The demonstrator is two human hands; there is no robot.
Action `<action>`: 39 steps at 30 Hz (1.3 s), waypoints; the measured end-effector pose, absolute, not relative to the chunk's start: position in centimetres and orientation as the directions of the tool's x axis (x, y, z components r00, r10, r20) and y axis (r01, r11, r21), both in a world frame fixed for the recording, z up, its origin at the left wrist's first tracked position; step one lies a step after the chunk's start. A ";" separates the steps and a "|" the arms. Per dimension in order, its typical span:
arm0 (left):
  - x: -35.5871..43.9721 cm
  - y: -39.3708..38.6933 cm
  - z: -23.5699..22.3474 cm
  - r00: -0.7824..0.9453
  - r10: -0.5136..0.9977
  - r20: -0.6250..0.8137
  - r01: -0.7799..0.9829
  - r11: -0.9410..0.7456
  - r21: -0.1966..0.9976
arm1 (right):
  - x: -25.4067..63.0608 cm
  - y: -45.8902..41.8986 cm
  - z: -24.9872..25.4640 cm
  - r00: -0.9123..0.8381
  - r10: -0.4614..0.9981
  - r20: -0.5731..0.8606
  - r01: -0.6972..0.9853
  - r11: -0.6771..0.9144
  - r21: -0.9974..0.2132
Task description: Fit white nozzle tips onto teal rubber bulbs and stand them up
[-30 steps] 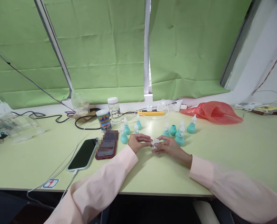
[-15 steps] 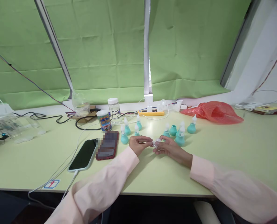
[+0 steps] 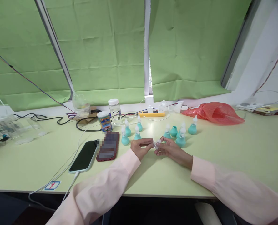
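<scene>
Between my hands is a small clear plastic nozzle [image 3: 157, 144], like those on the bulbs behind. My right hand [image 3: 170, 149] pinches it from the right. My left hand [image 3: 141, 147] has its fingers closed on the nozzle's left end. Several teal squeeze bulbs with clear nozzles stand upright beyond my hands, such as one bulb [image 3: 125, 139] on the left and another bulb [image 3: 180, 141] on the right. In the right group, one teal bulb [image 3: 174, 131] has no nozzle on top. Fine detail of the nozzle is hidden by my fingertips.
Left of my hands lie a red-cased phone [image 3: 108, 146] and a phone on a cable [image 3: 83, 156]. Behind stand a printed canister [image 3: 104, 122], a clear jar [image 3: 115, 110] and a yellow power strip [image 3: 152, 114]. A red plastic bag [image 3: 214, 113] lies at the back right.
My left hand's fingers have straightened and come closer together at the nozzle, the hand shifting slightly right. My right hand stays almost where it was, still pinching the nozzle.
</scene>
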State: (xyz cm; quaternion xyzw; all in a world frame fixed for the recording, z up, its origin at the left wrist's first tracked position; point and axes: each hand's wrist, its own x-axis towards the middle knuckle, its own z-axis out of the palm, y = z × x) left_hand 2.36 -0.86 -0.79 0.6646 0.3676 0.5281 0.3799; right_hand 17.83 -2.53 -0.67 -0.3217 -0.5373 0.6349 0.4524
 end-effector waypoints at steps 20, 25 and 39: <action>2.1 -1.3 -0.9 0.218 0.777 0.590 0.256 -0.629 0.734 | 18.0 -2.5 -0.9 -0.398 0.913 0.089 -0.245 -0.012 -0.970; 2.2 -1.4 -1.1 0.233 0.790 0.566 0.256 -0.612 0.749 | 18.1 -2.5 -1.0 -0.414 0.905 0.096 -0.252 -0.013 -0.968; 2.3 -2.8 -0.7 0.330 0.636 0.698 0.381 -0.766 0.518 | 18.2 -2.2 -1.3 -0.402 0.908 0.121 -0.313 -0.012 -0.950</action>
